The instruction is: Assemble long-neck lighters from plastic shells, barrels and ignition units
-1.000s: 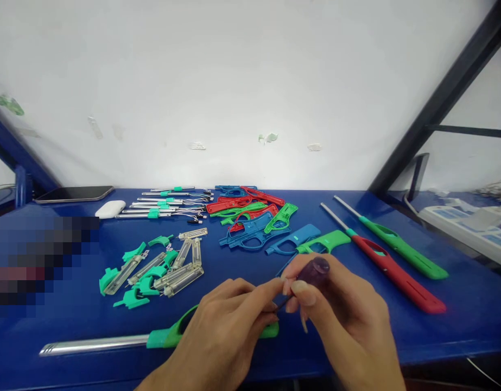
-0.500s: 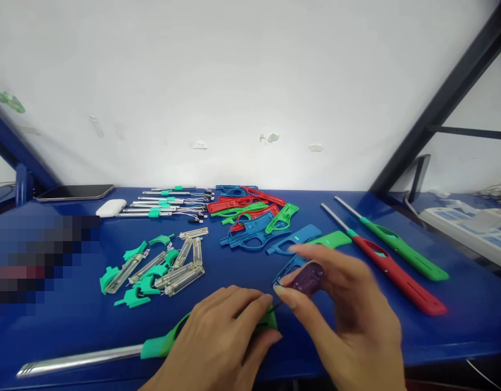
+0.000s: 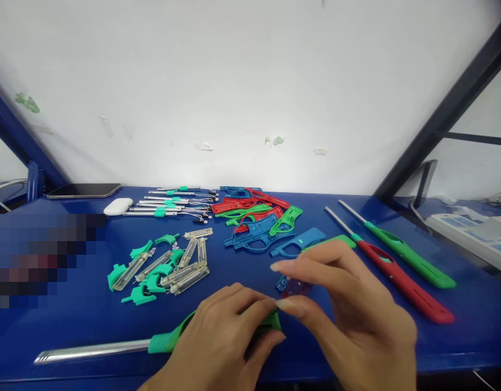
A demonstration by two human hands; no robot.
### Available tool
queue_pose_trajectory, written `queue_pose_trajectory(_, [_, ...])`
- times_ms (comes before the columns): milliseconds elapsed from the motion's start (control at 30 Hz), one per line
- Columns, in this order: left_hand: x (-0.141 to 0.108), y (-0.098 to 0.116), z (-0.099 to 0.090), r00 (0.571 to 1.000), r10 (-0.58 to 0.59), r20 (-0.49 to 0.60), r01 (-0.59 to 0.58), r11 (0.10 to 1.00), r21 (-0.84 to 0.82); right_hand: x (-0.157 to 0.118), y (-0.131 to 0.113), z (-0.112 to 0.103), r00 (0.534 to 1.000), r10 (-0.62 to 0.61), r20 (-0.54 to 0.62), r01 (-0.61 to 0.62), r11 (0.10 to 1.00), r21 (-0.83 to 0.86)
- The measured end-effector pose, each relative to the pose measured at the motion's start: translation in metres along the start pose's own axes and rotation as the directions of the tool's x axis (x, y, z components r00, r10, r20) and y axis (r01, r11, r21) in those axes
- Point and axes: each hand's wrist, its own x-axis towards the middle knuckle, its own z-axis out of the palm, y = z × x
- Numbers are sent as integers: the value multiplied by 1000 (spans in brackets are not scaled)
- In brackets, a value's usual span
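My left hand (image 3: 229, 331) is closed around the green handle of a long-nosed lighter (image 3: 179, 334), pressing it near the table's front edge. The lighter's metal tube (image 3: 95, 350) points left, and much of its handle is hidden under my fingers. My right hand (image 3: 348, 315) is at the handle's right end, with a small screwdriver's dark purple handle (image 3: 297, 288) within its curled fingers. Thumb and forefinger tips stand apart around that grip. I cannot make out the screwdriver's tip. Behind it, part of a blue handle shell (image 3: 281, 283) shows.
Clear fuel tanks (image 3: 190, 279) and teal triggers (image 3: 140, 295) lie left of centre. Metal tubes with wires (image 3: 164, 209) lie behind them. Red, green and blue handle shells (image 3: 256, 231) are piled mid-table. A red lighter (image 3: 400, 277) and a green lighter (image 3: 408, 252) lie right. A phone (image 3: 85, 190) is back left.
The purple screwdriver handle has tilted and sits lower between my right fingers, whose tips have spread apart. My left hand keeps its hold on the lighter. The view has shifted slightly.
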Motion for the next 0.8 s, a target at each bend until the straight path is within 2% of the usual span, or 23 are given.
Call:
queue_pose_trajectory(100, [0,0,0,1000,-10,9,10,1000,1,1,2,3,998,-23,63,19,998,59])
queue_pose_trajectory(200, [-1,0,1,1000,3,0,-3,1000,-7,1,3,6,999,-40,15,38,990,139])
queue_pose_trajectory(267, [-1,0,1,1000,-3,8,3,1000,-14,2,4,7,999,-20,-25,23,994,103])
queue_pose_trajectory(333, [-1,-1,1,1000,-11,15,11,1000,-10,2,3,6,1000,-1,-9,1,999,54])
queue_pose_trajectory(433, [0,-1,1,1000,-8,13,8,1000,-1,3,3,3,999,-2,34,-1,995,99])
queue_pose_trajectory(500, [0,-1,0,1000,-5,24,5,1000,-5,3,4,3,1000,-4,-2,4,991,131])
queue_pose_trajectory(567, [0,-1,0,999,-14,36,14,1000,-12,2,5,4,1000,-3,-21,5,995,95])
queue_pose_trajectory(700, [-1,0,-2,999,-25,32,25,1000,-13,0,6,5,997,-23,69,18,998,68])
queue_pose_trajectory(800, [0,0,-1,1000,-3,24,4,1000,-23,-1,6,6,999,-26,27,22,991,131])
